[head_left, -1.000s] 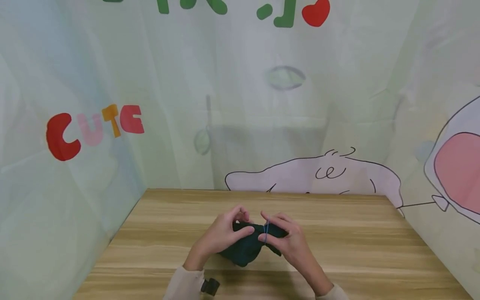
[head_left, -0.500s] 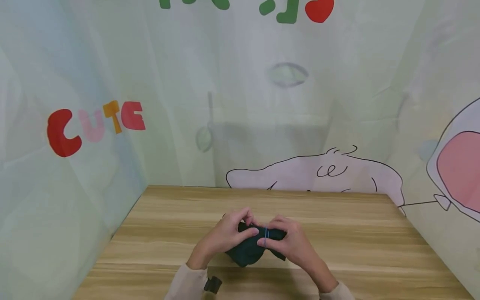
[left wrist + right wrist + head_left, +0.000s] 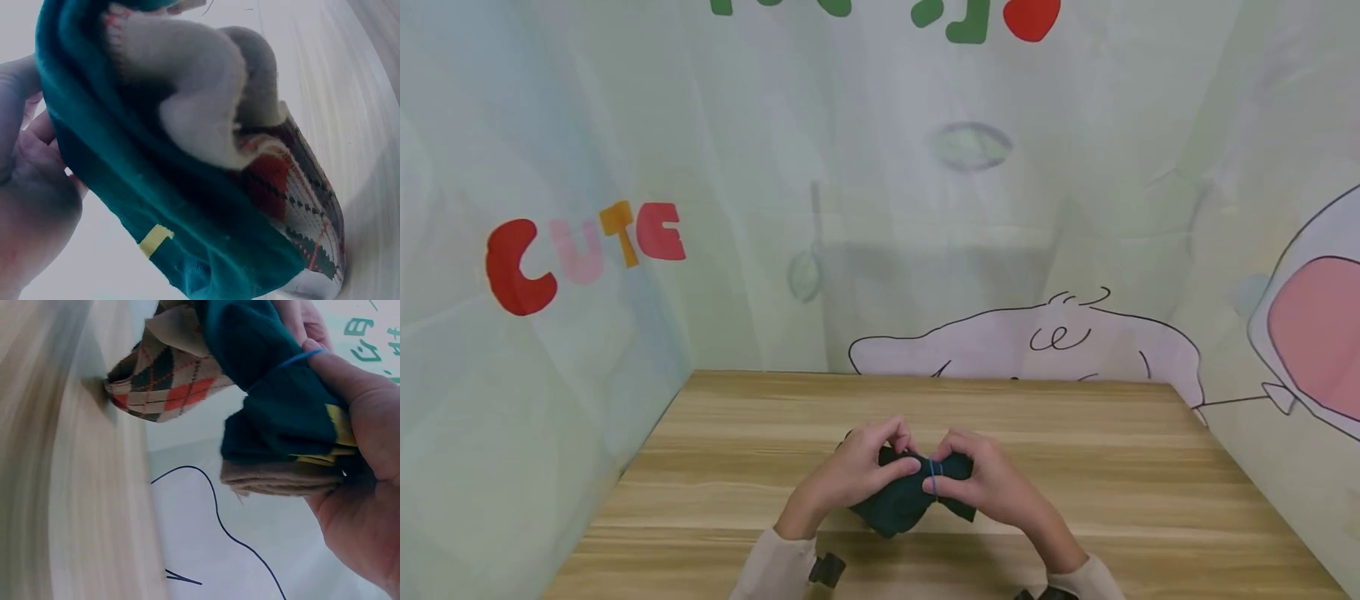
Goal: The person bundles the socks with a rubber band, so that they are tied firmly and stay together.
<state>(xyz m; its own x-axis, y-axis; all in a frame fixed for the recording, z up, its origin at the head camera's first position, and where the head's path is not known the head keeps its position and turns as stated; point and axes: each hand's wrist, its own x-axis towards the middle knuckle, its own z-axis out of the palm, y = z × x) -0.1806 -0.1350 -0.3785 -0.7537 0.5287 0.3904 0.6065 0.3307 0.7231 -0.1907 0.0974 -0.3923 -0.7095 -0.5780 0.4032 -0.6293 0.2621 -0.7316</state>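
Note:
A bundle of dark teal socks with yellow marks is held just above the table between both hands. A thin blue rubber band circles it near the right hand and cinches the fabric. My left hand pinches the bundle left of the band, thumb in front and fingers behind. My right hand grips the right end, thumb and index finger at the rubber band. In the right wrist view, an argyle sock in beige, red and dark green hangs from the bundle. Folded beige edges show below the teal fabric.
The wood-grain table lies under the hands. A pale printed backdrop with cartoon drawings and letters rises behind and at both sides. A small black device sits at the left sleeve.
The right hand's raised index finger has come down, and the fingers now close on the bundle at the rubber band. The bundle and both hands have shifted slightly right.

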